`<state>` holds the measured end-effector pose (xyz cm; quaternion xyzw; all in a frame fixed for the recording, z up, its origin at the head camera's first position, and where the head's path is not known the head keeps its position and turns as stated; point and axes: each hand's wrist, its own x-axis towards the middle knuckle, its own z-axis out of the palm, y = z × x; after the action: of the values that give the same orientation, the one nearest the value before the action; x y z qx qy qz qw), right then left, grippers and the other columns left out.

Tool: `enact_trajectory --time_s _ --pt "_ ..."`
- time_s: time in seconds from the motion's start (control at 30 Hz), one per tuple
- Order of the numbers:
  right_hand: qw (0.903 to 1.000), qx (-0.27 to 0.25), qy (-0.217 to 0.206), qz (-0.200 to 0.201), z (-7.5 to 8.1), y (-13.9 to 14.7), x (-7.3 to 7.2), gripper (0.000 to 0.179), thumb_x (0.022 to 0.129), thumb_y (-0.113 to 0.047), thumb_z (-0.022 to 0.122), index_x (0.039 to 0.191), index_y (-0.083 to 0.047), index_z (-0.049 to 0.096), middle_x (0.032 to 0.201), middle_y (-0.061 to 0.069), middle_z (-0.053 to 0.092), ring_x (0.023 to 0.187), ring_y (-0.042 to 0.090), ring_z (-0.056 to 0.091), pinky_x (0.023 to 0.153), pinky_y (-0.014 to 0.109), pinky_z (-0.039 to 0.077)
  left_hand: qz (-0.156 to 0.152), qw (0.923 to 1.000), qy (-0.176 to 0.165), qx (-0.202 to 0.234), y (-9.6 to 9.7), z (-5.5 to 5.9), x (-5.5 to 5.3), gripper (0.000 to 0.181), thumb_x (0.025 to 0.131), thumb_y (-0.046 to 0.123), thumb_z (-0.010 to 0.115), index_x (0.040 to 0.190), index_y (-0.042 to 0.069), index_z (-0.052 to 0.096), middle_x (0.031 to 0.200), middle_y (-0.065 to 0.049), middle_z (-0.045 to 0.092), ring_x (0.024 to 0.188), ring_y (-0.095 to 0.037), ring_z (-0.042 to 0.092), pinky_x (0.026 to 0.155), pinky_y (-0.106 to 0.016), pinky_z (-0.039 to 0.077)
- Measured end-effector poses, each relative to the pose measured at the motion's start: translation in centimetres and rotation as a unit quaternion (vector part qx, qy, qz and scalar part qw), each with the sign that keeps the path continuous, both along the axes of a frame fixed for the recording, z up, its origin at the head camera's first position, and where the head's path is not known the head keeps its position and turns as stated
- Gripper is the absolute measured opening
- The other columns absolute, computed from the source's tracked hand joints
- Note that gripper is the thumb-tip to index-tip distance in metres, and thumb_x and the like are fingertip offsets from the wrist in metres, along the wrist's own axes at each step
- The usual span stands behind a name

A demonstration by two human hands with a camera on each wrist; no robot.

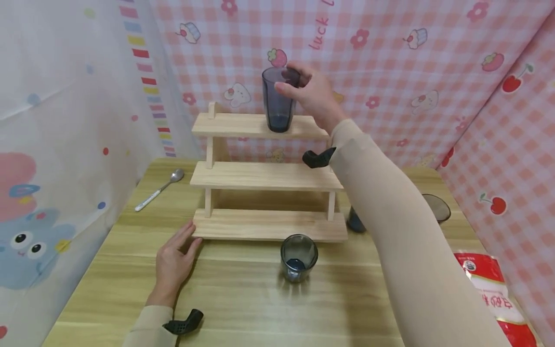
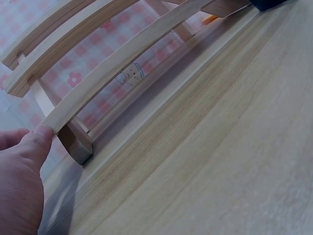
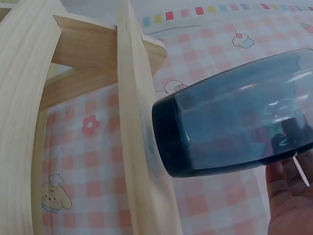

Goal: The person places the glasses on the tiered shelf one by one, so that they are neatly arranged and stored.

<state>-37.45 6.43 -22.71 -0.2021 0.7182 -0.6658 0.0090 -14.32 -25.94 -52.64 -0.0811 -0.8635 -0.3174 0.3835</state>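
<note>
— Tumbler [image 1: 278, 100] first, since that is what our right hand [image 1: 311, 94] has by the rim; but shall we go through it from the near side?

— Yes. Nearest us, our left hand [image 1: 174, 260] lies flat on the table [image 1: 243, 308], fingers straight, their tips against the left end of the wooden rack [image 1: 269, 177] at its lowest board. It grips nothing; it only braces.

— Then a second dark cup [image 1: 298, 258] stands on the table just in front of that lowest board, and another dark cup [image 1: 355, 221] shows past the rack's right post, half hidden by our sleeve.

— A spoon [image 1: 158, 190] lies well off to the left, a mesh strainer [image 1: 437, 207] to the right, and a red-and-white packet [image 1: 498, 294] at the near right edge.

— Farthest, on the top board, the tumbler. Our fingers and thumb curl round its lip. In the right wrist view its base [image 3: 171, 137] looks to be at the board, though we cannot tell whether it sits fully flat.

— To do it well, we judge we should keep the tumbler upright, get the base flat and well in from the front edge, hold the rack steady, and loosen the fingers gently.
</note>
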Motion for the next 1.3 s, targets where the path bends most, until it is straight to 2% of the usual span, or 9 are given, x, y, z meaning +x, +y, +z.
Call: enact_trajectory --time_s 0.17,0.43,0.67,0.87,1.07,1.3 --pt "0.9996 -0.027 -0.011 0.000 -0.9 -0.2 -0.4 0.073 0.080 -0.016 0.080 0.144 -0.015 0.046 0.132 0.001 0.057 0.121 0.011 0.052 0.100 0.023 0.043 0.002 0.9999 -0.013 -0.001 0.0 0.0 0.0 0.042 0.074 0.004 0.082 0.114 0.001 0.069 0.120 -0.012 0.066 0.104 -0.036 0.065 0.101 -0.011 0.036" --pt "0.9997 -0.021 -0.005 -0.007 -1.8 -0.2 -0.3 0.075 0.081 -0.022 0.079 0.146 -0.020 0.042 0.133 0.001 0.055 0.122 0.011 0.051 0.101 0.026 0.043 0.000 0.9999 -0.009 -0.004 0.1 -0.1 0.0 0.042 0.074 0.005 0.082 0.114 0.001 0.069 0.120 -0.013 0.066 0.104 -0.036 0.065 0.101 -0.011 0.037" --pt "0.9991 0.019 0.028 -0.025 -1.3 -0.6 0.8 0.069 0.080 -0.028 0.079 0.142 -0.024 0.048 0.133 0.004 0.054 0.120 0.017 0.052 0.100 0.032 0.046 0.001 0.9999 -0.011 -0.006 -0.1 -0.1 0.0 0.042 0.074 0.005 0.082 0.114 0.000 0.069 0.120 -0.013 0.066 0.104 -0.036 0.065 0.101 -0.012 0.037" --pt "0.9963 0.058 0.051 -0.038 -0.8 -0.9 1.8 0.068 0.082 -0.029 0.077 0.143 -0.024 0.047 0.132 0.006 0.055 0.119 0.021 0.053 0.098 0.035 0.048 0.007 0.9999 -0.013 -0.007 -0.3 -0.1 0.0 0.043 0.074 0.006 0.082 0.115 0.001 0.069 0.121 -0.012 0.066 0.104 -0.035 0.065 0.101 -0.013 0.037" --pt "0.9965 0.041 0.067 -0.031 -1.1 -1.0 1.7 0.068 0.083 -0.025 0.077 0.144 -0.022 0.047 0.134 0.005 0.054 0.119 0.019 0.053 0.098 0.034 0.048 0.007 0.9998 -0.019 -0.005 -0.3 0.0 0.1 0.043 0.074 0.007 0.082 0.115 0.002 0.069 0.121 -0.012 0.065 0.104 -0.035 0.065 0.101 -0.013 0.037" --pt "0.9974 0.034 0.056 -0.030 -1.2 -1.1 1.4 0.070 0.083 -0.024 0.077 0.145 -0.024 0.044 0.136 0.001 0.053 0.123 0.018 0.050 0.101 0.032 0.045 0.004 0.9999 -0.016 -0.005 -0.4 -0.1 0.0 0.044 0.074 0.006 0.082 0.116 0.002 0.069 0.121 -0.012 0.065 0.105 -0.035 0.065 0.102 -0.014 0.038"
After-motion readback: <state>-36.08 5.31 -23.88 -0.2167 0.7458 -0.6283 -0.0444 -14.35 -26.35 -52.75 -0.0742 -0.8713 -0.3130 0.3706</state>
